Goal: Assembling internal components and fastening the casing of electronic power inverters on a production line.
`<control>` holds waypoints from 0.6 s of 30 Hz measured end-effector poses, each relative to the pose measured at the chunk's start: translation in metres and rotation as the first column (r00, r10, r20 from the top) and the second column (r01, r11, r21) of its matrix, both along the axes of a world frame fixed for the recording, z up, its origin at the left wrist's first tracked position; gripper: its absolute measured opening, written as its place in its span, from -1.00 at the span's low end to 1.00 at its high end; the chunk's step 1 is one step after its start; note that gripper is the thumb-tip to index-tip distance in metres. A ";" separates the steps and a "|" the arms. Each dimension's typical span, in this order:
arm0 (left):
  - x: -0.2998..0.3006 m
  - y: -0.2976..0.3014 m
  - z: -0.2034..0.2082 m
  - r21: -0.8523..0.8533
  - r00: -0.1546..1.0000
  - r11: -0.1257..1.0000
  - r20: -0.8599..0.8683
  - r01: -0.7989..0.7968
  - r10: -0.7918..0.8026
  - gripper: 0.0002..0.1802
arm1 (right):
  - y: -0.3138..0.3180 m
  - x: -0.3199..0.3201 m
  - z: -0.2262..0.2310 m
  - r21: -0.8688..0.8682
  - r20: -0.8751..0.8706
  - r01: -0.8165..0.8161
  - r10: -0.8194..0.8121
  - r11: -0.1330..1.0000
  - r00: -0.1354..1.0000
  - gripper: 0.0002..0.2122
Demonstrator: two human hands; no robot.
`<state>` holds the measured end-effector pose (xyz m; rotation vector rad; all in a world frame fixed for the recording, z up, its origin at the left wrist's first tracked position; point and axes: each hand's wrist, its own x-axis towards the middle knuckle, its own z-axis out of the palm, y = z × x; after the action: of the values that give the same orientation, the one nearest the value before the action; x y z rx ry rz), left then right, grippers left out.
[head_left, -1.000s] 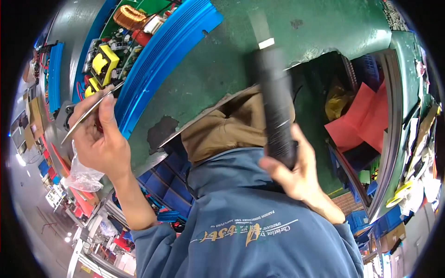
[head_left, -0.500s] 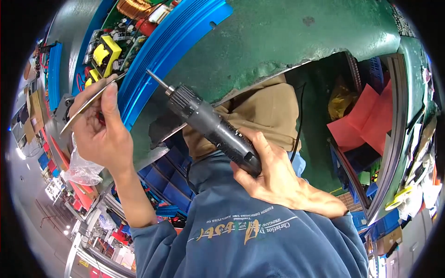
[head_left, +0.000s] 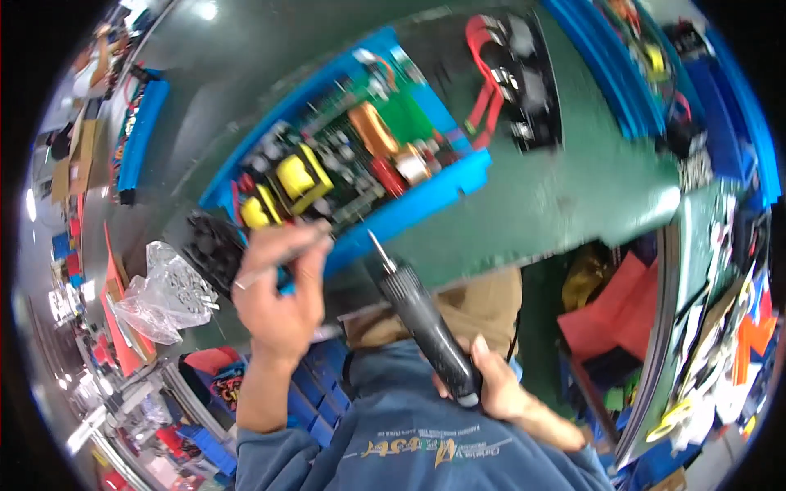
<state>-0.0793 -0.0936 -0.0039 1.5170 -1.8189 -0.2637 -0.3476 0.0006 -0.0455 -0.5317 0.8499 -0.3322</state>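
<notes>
My left hand (head_left: 282, 303) is closed on thin metal tweezers (head_left: 274, 266), blurred, beside the near left corner of a blue metal housing (head_left: 426, 213). Inside that housing lies a green circuit board (head_left: 409, 114) with yellow transformers (head_left: 303, 176), a copper coil (head_left: 372, 129) and red parts. My right hand (head_left: 495, 385) grips the rear end of a black electric screwdriver (head_left: 426, 331). Its bit points up and left, near the housing's front wall, apparently apart from it. Some of the right fingers are hidden behind the tool.
Behind the housing a black panel (head_left: 544, 82) carries sockets and red cables (head_left: 483, 98). Other blue housings stand at the right (head_left: 610, 69) and far left (head_left: 143, 135). A clear plastic bag (head_left: 168, 295) and black parts (head_left: 213, 245) lie at left. Red sheets (head_left: 614, 307) lie below the table edge at right.
The view has swung, bringing the whole housing and the black panel into sight. In the picture, my left hand with the tweezers sits further right and lower; the screwdriver is lower and steeper.
</notes>
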 end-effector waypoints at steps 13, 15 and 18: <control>0.014 -0.006 0.008 0.050 0.982 0.987 -0.125 0.149 -0.142 -0.70 | -0.001 -0.010 0.019 0.158 -0.022 0.007 -0.004 0.987 1.000 -0.19; 0.015 -0.007 0.006 0.034 0.984 0.989 -0.111 0.145 -0.141 -0.69 | -0.001 -0.014 0.012 0.142 0.047 0.005 -0.012 0.990 0.999 -0.23; 0.016 -0.005 0.004 0.035 0.982 0.989 -0.125 0.146 -0.140 -0.68 | -0.012 -0.010 0.021 0.096 0.039 -0.036 0.032 0.995 0.999 -0.31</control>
<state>-0.0638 -0.0987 0.0000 1.3702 -1.8372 -0.4590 -0.3579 -0.0114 -0.0244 -0.4484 0.8156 -0.2679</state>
